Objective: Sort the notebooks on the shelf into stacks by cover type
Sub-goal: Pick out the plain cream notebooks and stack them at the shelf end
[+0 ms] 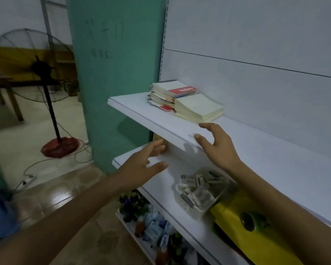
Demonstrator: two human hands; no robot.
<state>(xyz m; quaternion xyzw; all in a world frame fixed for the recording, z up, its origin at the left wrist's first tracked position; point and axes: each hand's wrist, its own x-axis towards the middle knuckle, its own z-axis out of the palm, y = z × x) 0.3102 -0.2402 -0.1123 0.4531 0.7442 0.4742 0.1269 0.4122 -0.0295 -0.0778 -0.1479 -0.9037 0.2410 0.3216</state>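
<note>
Upper shelf (141, 113) holds the notebooks (183, 101) at its left end, two piles touching. Your left grip (141, 165) and right grip (218, 146) are released, empty; lift one notebook at a time, checking its cover

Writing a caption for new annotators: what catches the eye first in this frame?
Two open, empty hands reach toward the white shelving: the left hand just below the front edge of the upper shelf, the right hand over it. Beyond them on that shelf sit two notebook piles side by side, a messy red-banded stack and a neat cream stack. A bright yellow box at lower right also stands out.
</note>
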